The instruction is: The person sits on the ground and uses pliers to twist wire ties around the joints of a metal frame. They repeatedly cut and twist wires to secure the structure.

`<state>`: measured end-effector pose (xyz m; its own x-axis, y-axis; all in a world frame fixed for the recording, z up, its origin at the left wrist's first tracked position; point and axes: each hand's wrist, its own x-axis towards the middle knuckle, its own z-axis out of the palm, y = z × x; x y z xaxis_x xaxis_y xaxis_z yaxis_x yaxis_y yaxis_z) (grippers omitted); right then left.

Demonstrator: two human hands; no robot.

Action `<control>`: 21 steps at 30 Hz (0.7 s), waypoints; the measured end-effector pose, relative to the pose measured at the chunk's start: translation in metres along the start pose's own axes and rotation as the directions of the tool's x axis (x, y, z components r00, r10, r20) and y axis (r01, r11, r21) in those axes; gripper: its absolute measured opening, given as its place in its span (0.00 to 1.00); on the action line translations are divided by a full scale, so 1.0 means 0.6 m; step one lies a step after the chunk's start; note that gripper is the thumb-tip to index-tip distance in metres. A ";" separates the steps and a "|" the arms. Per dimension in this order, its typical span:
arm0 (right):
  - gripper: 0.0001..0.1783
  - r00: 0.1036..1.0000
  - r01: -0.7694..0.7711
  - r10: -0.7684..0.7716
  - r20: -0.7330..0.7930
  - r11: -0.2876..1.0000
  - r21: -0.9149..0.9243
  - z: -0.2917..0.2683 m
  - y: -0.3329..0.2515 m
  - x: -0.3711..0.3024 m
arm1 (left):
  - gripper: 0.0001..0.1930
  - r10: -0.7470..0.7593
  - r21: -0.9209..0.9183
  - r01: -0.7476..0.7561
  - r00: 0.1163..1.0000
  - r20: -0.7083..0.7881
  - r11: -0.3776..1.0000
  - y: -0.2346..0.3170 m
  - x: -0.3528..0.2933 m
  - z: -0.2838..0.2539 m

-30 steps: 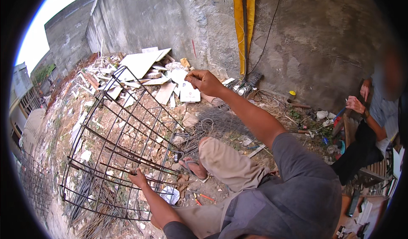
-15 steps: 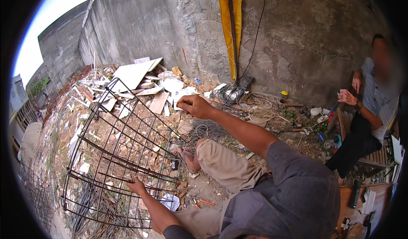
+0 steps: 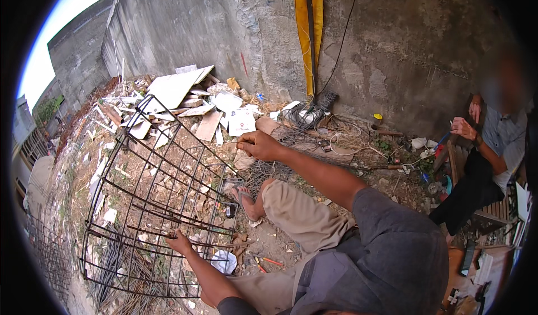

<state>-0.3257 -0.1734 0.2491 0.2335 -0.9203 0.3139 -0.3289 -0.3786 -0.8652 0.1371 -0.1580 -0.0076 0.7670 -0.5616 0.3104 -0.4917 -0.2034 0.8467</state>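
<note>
A cage of dark steel rebar [image 3: 147, 205], its bars crossing in a grid, stands tilted in front of me on the left. My left hand [image 3: 179, 243] is closed on one of its bars, low on the cage. Farther up and to the right, my right hand [image 3: 259, 146] is held in the air, apart from the cage. Its fingers are pinched together; whatever may be between them is too small to make out. My sandalled foot [image 3: 246, 200] rests on the ground beside the cage, below the right hand.
Broken boards and rubble [image 3: 176, 88] lie heaped against the grey wall [image 3: 196, 23]. Loose rods [image 3: 120, 270] lie under the cage, and tangled wire [image 3: 280, 172] beyond my foot. Another person [image 3: 499, 141] sits at the right. Orange-handled pliers [image 3: 272, 261] lie near my leg.
My right hand has come down slightly, uncovering more of a white printed sheet behind it. The left hand keeps its hold on the cage. The view has shifted a little.
</note>
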 end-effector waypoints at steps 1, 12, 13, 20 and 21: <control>0.14 1.000 0.024 -0.024 0.013 1.000 -0.013 0.013 -0.014 0.012 | 0.32 0.050 0.037 -0.047 0.995 -0.086 0.998 -0.020 0.036 -0.011; 0.13 0.956 -0.209 0.286 0.062 0.816 -0.539 0.072 0.164 -0.079 | 0.29 0.031 -0.150 -0.008 0.989 0.146 0.989 0.000 -0.002 -0.009; 0.13 0.982 -0.184 0.138 -0.125 0.835 -0.518 0.101 0.175 -0.094 | 0.28 0.032 -0.146 -0.017 0.994 0.102 0.989 -0.011 0.018 -0.016; 0.13 0.964 -0.085 -0.062 -0.259 0.849 -0.521 0.147 0.174 -0.157 | 0.34 0.029 -0.065 -0.021 0.991 0.132 0.998 0.001 0.012 -0.029; 0.12 0.959 -0.087 -0.068 -0.276 0.854 -0.513 0.149 0.172 -0.155 | 0.31 0.038 -0.143 -0.020 0.991 0.126 0.989 0.002 0.019 -0.032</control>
<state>-0.2994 -0.1178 0.0957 -0.0063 -0.8837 0.4680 -0.7707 -0.2939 -0.5654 0.1531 -0.1492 0.0049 0.6894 -0.6657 0.2856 -0.4426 -0.0750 0.8936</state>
